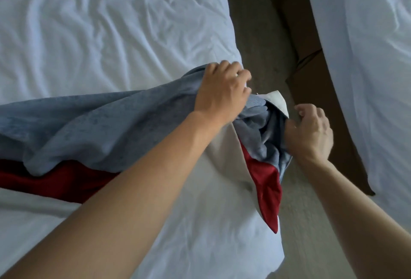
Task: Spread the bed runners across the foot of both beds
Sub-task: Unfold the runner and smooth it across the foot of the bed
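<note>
A bed runner, blue-grey on top with a red band and a white lining, lies bunched across the near bed and hangs over its right edge. My left hand grips the runner's upper fold at the bed's edge. Just to the right, over the gap, my right hand pinches the runner's hanging end with curled fingers. A red corner of the runner droops down the bed's side. The second bed, covered in a white sheet, stands at the right with no runner on the part in view.
A strip of grey-beige carpet runs between the two beds. The second bed's brown base borders the gap on the right. Both sheets are wrinkled.
</note>
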Available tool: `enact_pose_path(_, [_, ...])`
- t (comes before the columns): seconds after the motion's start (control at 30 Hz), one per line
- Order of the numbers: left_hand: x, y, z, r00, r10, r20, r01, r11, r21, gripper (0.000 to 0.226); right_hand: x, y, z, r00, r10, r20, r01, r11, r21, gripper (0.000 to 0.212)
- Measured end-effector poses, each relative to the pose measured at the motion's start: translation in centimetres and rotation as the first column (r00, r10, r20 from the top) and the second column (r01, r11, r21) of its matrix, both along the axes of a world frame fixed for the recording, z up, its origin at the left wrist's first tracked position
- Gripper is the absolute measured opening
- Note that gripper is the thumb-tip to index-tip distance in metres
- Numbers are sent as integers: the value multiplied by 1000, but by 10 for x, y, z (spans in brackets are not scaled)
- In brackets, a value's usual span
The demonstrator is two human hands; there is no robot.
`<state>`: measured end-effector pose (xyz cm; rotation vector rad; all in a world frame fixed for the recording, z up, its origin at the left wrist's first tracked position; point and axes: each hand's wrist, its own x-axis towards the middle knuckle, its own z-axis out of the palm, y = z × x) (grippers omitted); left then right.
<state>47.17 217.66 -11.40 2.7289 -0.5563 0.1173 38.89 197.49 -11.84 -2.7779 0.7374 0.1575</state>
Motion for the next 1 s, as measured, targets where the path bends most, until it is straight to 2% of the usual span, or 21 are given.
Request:
enact_pose_path(0.1, [23, 0, -7, 994, 27, -107, -9, 987, 163, 25, 14, 26, 1, 977, 199, 79, -203, 978, 38, 32])
enact_pose_path(0.2, [29, 2, -13, 989, 24, -144, 16, 963, 271, 17, 27, 53, -6, 944, 303, 129, -317, 943, 105, 30])
enact_pose_path(0.33, [31, 3, -17, 994, 12, -104, 20, 952, 305, 13, 42, 69, -18, 948, 298, 114, -310, 945, 103, 32])
enact_pose_path(0.47, [53, 2, -11, 998, 56, 33, -62, 970, 237, 18, 50, 58, -24, 959, 270, 86, -277, 958, 70, 23])
enact_pose_path(0.53, [63, -5, -7, 997, 53, 52, -63, 975, 211, 15, 52, 43, -27, 969, 234, 78, -239, 969, 63, 21])
enact_pose_path(0.63, [65, -24, -7, 998, -47, -37, 54, 965, 256, 13, 48, 18, -33, 987, 158, 31, -160, 985, 64, 20])
enact_pose_path(0.7, [65, -36, -13, 986, -89, -144, 137, 918, 373, 19, 41, 10, -37, 989, 148, -19, -146, 985, 93, 22])
enact_pose_path(0.77, [69, -45, -21, 981, -84, -178, 157, 877, 454, 18, 35, 9, -39, 985, 170, -37, -164, 979, 120, 24])
enact_pose_path(0.87, [77, -56, -26, 988, -78, -136, 134, 875, 464, 10, 32, 16, -40, 983, 179, 35, -182, 970, 163, 33])
enact_pose_path(1.0, [66, -54, -30, 982, -134, -135, 179, 888, 424, 11, 32, 36, -31, 967, 206, 153, -235, 948, 213, 32])
